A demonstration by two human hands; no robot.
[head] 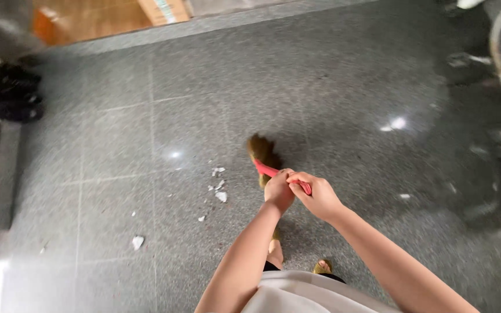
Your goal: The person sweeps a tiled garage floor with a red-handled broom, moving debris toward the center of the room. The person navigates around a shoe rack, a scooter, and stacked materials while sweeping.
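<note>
Both hands are closed around the pink handle of a broom [268,165]: the left hand [278,190] grips lower on the shaft, toward the bristles, and the right hand [319,196] grips just behind it, the two touching. The broom's brown bristle head rests on the grey tiled floor [117,145], just beyond the left hand. White paper scraps [220,185] lie scattered on the floor just left of the broom, and dark shoes [13,93] sit well apart to its far left.
</note>
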